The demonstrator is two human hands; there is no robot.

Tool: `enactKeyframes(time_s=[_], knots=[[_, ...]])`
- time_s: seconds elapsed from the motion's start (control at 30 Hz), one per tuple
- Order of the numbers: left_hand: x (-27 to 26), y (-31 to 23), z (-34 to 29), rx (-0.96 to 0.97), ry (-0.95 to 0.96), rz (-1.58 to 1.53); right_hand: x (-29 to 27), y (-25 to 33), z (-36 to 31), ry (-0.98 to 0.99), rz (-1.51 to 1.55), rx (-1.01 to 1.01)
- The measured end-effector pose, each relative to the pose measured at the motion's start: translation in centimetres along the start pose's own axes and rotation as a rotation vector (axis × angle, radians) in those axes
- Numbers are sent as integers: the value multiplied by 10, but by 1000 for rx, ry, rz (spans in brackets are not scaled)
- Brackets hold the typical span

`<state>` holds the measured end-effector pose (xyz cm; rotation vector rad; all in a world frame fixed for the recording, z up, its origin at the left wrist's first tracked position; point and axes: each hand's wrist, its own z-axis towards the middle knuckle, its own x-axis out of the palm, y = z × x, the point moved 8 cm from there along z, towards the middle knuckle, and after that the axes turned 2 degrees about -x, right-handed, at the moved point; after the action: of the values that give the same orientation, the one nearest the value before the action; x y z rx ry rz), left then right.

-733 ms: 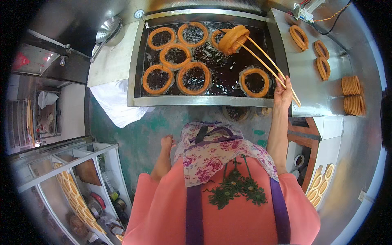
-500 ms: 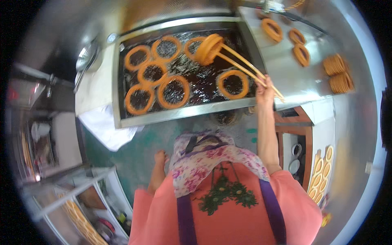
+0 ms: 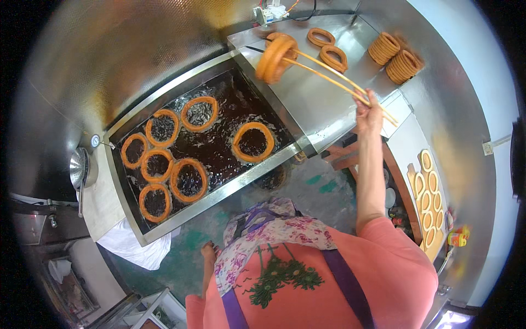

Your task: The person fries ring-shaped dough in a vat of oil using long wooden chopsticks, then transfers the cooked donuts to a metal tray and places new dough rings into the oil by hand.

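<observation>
My right hand (image 3: 370, 112) is closed round a pair of long wooden chopsticks (image 3: 334, 75), my arm stretched far forward. From their far ends hang several golden fried dough rings (image 3: 272, 61), bunched together and slightly blurred, over the near-left side of a steel counter, right of the fryer (image 3: 224, 185). Several more dough rings (image 3: 253, 141) float apart or touching in the fryer's dark, bubbling oil. My left hand (image 3: 210, 251) hangs low beside the floral apron, fingers loosely apart, holding nothing.
On the steel counter (image 3: 323, 104) lie loose fried rings (image 3: 333, 58) and stacked ones (image 3: 402, 67). Left of the fryer are a metal strainer (image 3: 78, 167) and a white cloth (image 3: 137, 248). Pale raw dough rings (image 3: 427, 189) cover a board at the right. A power box (image 3: 268, 15) stands at the back.
The chopsticks and bunched rings have moved from over the oil to above the counter at the right. My view has turned, so the fryer now appears tilted and farther left.
</observation>
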<state>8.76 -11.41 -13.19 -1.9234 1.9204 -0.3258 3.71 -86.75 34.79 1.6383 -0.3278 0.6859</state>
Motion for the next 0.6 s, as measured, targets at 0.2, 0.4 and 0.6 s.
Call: enactKeyframes(time_s=[0.2, 0.4, 0.6], knots=[[10, 22, 0, -30, 47, -36, 25, 26, 59, -66, -330, -171], [8, 38, -12, 27, -33, -51, 81, -34, 114, -75, -482, -360], [-4, 56, 3, 643, 9, 1051, 133, -62, 123, 302, -756, -412]])
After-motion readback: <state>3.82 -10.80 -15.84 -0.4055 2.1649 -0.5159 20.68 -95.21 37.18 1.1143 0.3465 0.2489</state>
